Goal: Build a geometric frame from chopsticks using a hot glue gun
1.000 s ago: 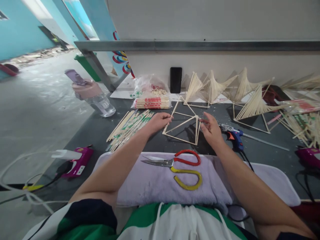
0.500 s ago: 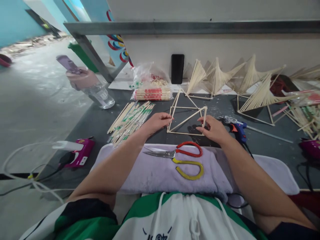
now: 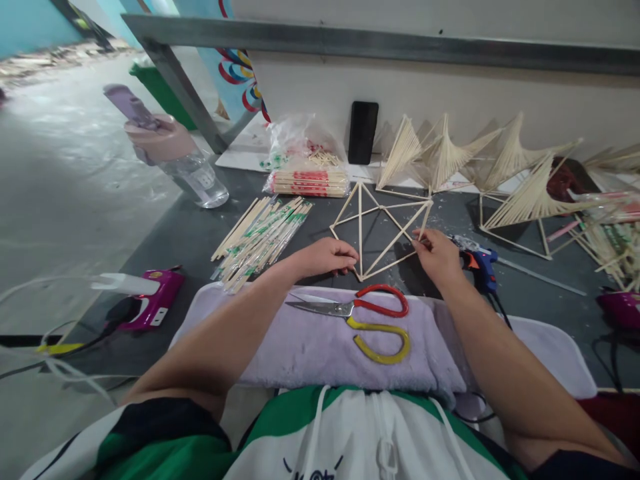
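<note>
A frame of thin wooden sticks (image 3: 381, 227), built of triangles, rests on the dark table (image 3: 190, 240) in front of me. My left hand (image 3: 327, 257) is closed in a pinch on its near corner. My right hand (image 3: 439, 255) pinches a stick at its right corner. Red and yellow scissors (image 3: 365, 319) lie shut on a lilac towel (image 3: 310, 347) just below both hands. A blue glue gun (image 3: 479, 265) lies right of my right hand.
Loose wrapped chopsticks (image 3: 263, 237) lie left of the frame, a bagged bundle (image 3: 306, 181) behind them. A pink-lidded bottle (image 3: 173, 157), a black phone (image 3: 363, 132) and several finished stick fans (image 3: 500, 173) stand along the back. Magenta glue guns (image 3: 150, 303) with cables sit at the left and right edges.
Both hands have turned the stick frame on the table; the corner in my left hand has come nearer to me. My right hand moved slightly right, keeping its hold.
</note>
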